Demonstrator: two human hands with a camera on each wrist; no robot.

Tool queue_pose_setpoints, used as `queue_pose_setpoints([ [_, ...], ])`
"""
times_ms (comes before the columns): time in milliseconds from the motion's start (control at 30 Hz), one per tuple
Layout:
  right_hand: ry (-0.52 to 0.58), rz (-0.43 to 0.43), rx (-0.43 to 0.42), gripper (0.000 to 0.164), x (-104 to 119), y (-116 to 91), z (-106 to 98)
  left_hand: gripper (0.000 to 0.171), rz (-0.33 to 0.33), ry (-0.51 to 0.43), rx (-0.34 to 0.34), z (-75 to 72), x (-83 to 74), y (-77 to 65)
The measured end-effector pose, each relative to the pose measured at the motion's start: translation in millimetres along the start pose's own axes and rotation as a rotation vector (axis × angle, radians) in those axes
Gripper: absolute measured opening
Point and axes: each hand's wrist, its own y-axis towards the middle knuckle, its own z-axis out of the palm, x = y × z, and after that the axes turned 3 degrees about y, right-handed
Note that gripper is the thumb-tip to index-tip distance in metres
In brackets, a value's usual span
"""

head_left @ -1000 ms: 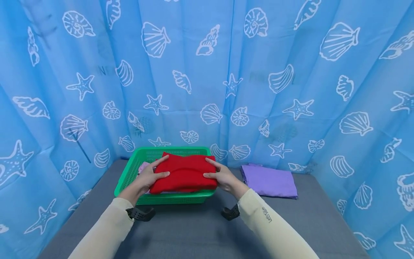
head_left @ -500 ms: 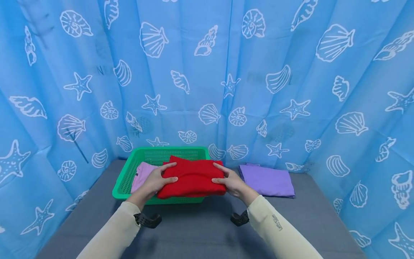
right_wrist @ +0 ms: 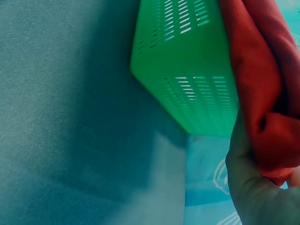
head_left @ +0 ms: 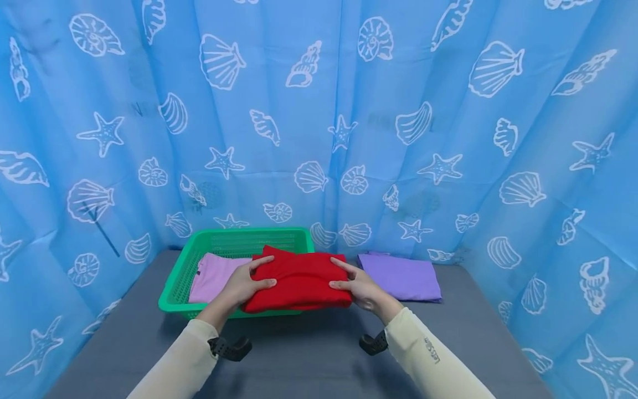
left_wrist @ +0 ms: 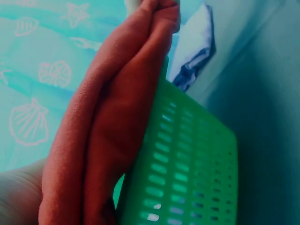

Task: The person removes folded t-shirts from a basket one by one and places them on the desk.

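Red cloth point(head_left: 301, 282), folded in layers, softly creased (one corner peaked)

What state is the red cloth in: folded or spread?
Folded: the left wrist view shows thick layers of the red cloth lying against each other.

Blue seashell-print curtain point(head_left: 319, 130) hangs behind a grey tabletop point(head_left: 309, 360)
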Motion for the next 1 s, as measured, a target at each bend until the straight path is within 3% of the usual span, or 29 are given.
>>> queue_pose_setpoints([
  [233, -0.010, -0.012, 0.007, 0.073, -1.3, -8.1, -3.0, 0.073, 0.014, -0.012, -0.028, 7.6, -5.0, -8.0],
  [567, -0.005, -0.028, -0.006, 0.074, -8.3, -20.4, -20.1, 0.076, -0.016, -0.022, -0.076, 33.6, -19.5, -16.9],
  [1000, 0.011, -0.013, -0.053, 0.075, -8.9, -32.5, -38.7, 0.074, 0.004, -0.015, -0.068, 55.4, -31.8, -11.5],
])
